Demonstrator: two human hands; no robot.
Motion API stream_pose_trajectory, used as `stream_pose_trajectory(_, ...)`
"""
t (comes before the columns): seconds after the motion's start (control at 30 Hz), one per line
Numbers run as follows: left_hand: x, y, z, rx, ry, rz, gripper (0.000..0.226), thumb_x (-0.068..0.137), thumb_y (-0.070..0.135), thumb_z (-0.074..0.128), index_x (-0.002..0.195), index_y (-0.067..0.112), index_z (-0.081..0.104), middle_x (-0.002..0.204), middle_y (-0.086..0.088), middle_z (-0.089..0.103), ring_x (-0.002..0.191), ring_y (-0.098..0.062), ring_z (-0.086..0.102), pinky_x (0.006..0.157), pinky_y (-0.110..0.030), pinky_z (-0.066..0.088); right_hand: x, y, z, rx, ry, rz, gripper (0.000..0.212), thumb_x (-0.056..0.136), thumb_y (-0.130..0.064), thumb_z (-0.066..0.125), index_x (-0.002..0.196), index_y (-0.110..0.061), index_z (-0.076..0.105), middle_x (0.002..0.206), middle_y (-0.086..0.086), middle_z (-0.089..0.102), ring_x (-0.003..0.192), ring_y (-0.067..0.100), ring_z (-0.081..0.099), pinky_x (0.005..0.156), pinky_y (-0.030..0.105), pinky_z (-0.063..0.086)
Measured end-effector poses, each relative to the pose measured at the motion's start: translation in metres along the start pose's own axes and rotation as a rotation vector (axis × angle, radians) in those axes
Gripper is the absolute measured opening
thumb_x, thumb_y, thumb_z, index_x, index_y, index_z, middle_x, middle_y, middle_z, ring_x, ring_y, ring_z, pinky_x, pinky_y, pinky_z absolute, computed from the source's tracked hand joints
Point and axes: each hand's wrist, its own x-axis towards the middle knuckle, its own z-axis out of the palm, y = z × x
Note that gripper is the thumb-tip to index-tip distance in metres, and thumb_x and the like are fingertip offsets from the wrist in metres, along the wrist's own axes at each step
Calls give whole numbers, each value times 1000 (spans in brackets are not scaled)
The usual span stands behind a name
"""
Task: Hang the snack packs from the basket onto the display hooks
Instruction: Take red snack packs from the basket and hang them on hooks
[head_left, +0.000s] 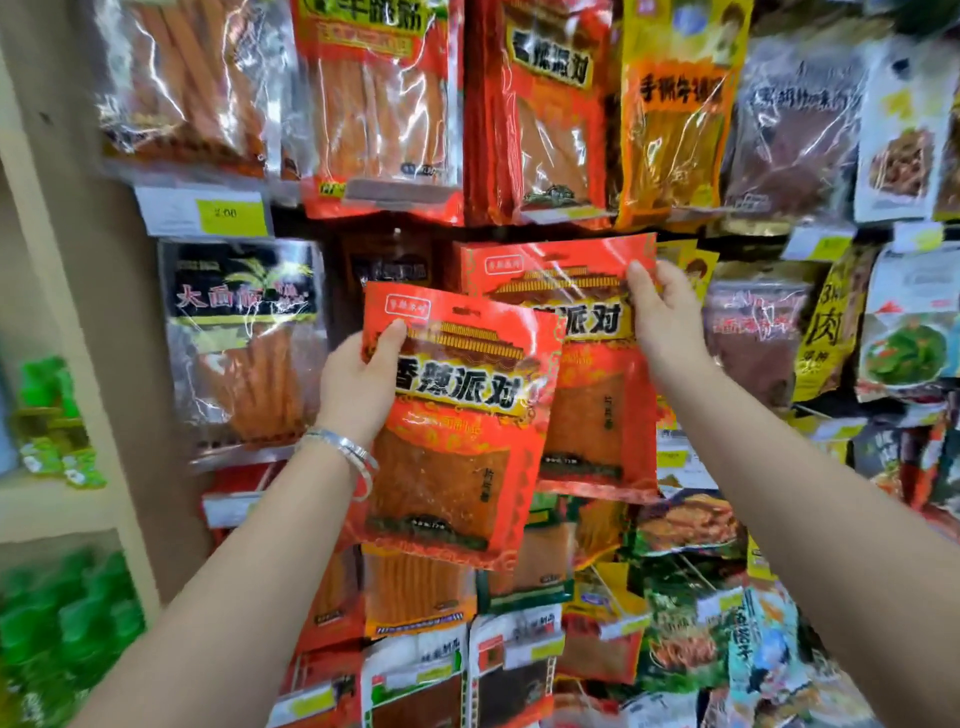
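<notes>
Two matching red snack packs with a palace-roof print are raised before the display wall. My left hand (361, 387) grips the nearer red pack (457, 431) by its left edge, thumb on the front. Behind and to the right is the second red pack (587, 364), which my right hand (662, 312) pinches at its upper right corner, its top close under the row above. The hook behind it is hidden. No basket is in view.
Hanging snack packs fill the wall: an orange-strip pack (379, 104) and a red stack (545, 109) above, a black-labelled pack (244, 332) to the left, green-pictured bags (909, 332) on the right. Yellow price tags (226, 213) sit under rows. A beige shelf post (62, 260) stands left.
</notes>
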Motion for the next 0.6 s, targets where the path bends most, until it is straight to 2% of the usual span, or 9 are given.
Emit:
stream_pose_trajectory(0.07, 7, -4, 4, 5, -2, 0, 34, 91, 50, 49, 69, 24, 56, 73, -1, 62, 68, -18, 58, 64, -34, 46, 13, 7, 11, 31, 25, 29, 19, 98, -28, 46, 88, -20, 59, 86, 0, 62, 80, 5, 53, 74, 26, 42)
stream_pose_trajectory(0.1, 11, -5, 6, 3, -4, -6, 35, 91, 50, 48, 70, 23, 56, 74, -4, 63, 69, -21, 59, 67, -36, 47, 20, 10, 16, 44, 32, 44, 17, 98, -28, 46, 86, -24, 58, 83, -7, 60, 77, 0, 54, 72, 22, 42)
stream_pose_trajectory(0.2, 21, -7, 11, -33, -8, -41, 34, 91, 50, 49, 75, 22, 60, 86, -13, 70, 81, -31, 66, 77, -47, 52, 40, 23, 27, 54, 56, 116, 21, 97, -27, 46, 78, -24, 53, 73, -16, 49, 64, -6, 44, 62, 19, 36)
stream_pose_trajectory(0.27, 28, -7, 14, -56, -3, -58, 32, 90, 50, 50, 75, 24, 62, 89, -13, 70, 84, -32, 66, 79, -51, 54, 51, 33, 33, 69, 76, 164, 20, 97, -28, 47, 77, -24, 49, 72, -17, 44, 65, -6, 43, 62, 16, 34)
stream_pose_trajectory(0.33, 34, -7, 18, -77, -3, -59, 31, 89, 50, 51, 75, 26, 64, 87, -7, 71, 82, -28, 67, 80, -51, 54, 60, 41, 38, 77, 65, 223, 13, 96, -30, 47, 84, -26, 44, 83, -15, 42, 79, 2, 43, 70, 21, 35)
stream_pose_trajectory(0.37, 37, -7, 20, -80, -9, -56, 30, 89, 51, 51, 75, 27, 65, 86, -5, 72, 82, -26, 68, 80, -50, 54, 63, 45, 40, 71, 54, 246, 13, 96, -31, 47, 85, -29, 41, 85, -14, 40, 80, 4, 41, 69, 24, 34)
stream_pose_trajectory(0.43, 40, -6, 24, -99, -15, -57, 30, 88, 52, 52, 74, 29, 65, 86, -4, 72, 82, -25, 68, 81, -51, 54, 66, 53, 44, 30, 50, 258, 21, 96, -32, 46, 77, -31, 37, 79, -14, 37, 70, 2, 35, 61, 24, 30)
stream_pose_trajectory(0.53, 42, -5, 28, -92, -1, -54, 30, 85, 54, 52, 72, 30, 64, 89, -7, 72, 84, -26, 68, 82, -52, 53, 66, 59, 46, -162, 62, 201, 15, 96, -33, 47, 89, -21, 41, 86, -2, 44, 78, 14, 40, 67, 29, 32)
stream_pose_trajectory(0.6, 42, -4, 31, -92, -3, -58, 32, 82, 57, 52, 73, 29, 64, 88, -6, 72, 84, -25, 68, 82, -52, 53, 63, 62, 45, -336, 65, 154, 23, 94, -38, 52, 91, -15, 50, 89, 8, 50, 82, 23, 46, 70, 32, 34)
